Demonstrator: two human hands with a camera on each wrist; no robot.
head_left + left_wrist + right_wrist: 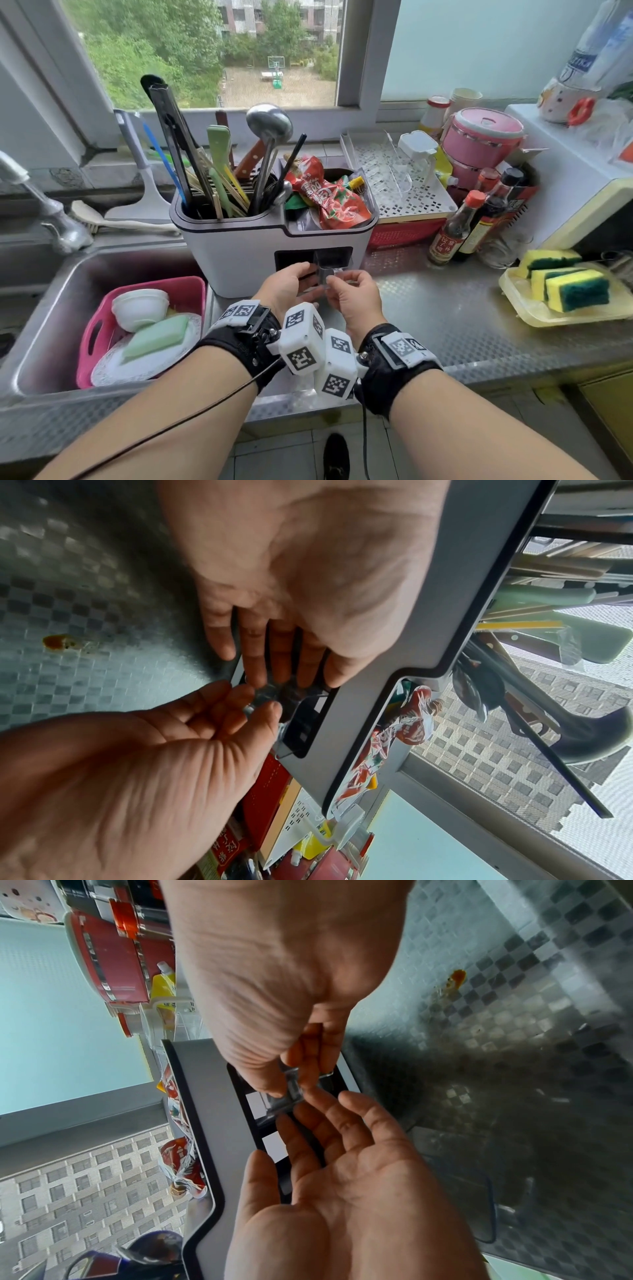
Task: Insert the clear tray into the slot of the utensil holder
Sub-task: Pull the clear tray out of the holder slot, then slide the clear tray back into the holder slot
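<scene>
Daylit window behind steel counter; sink at left; tiled floor below.

On the steel counter we see two dark sauce bottles standing side by side near the back edge, with a pink stacked lunch box behind them. A pale yellow tray at the right edge carries three yellow-and-green sponges. A white perforated rack lies on a red basket toward the window. In the sink at the left end we find a pink basket holding a white bowl, a green sponge and a plate. A small orange stain marks the counter.
</scene>
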